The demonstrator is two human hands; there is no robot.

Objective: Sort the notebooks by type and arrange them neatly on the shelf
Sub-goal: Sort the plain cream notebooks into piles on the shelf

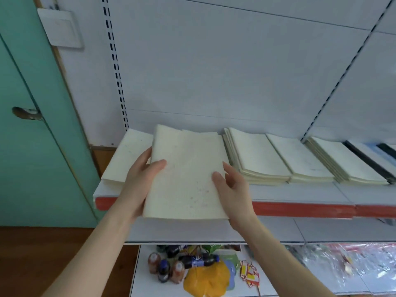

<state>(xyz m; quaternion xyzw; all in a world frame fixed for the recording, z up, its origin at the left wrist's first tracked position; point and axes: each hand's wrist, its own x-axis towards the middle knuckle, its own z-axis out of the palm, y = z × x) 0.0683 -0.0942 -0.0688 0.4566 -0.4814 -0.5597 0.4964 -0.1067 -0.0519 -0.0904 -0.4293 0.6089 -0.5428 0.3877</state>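
- While I watch through the head camera, the stack of notebooks point(186, 174) is held just above the shelf point(300, 192). It sits between the left pile point(126, 159) and the right piles point(257, 155), and its near end juts out past the red front lip.
- The left hand point(141, 174) grips the left long edge, thumb pressed on the cover.
- The right hand point(231, 185) takes the right long edge, thumb on top too.
- My read: these are thin, soft covers, light but floppy, and likely to slide over each other.
- I'd hold both long edges near the middle, with fingers supporting underneath.
- The cover faces up and the long axis runs away from me toward the back panel, parallel to the piles already lying there.
- The far corners aren't flush, so I'd say the stack needs squaring.
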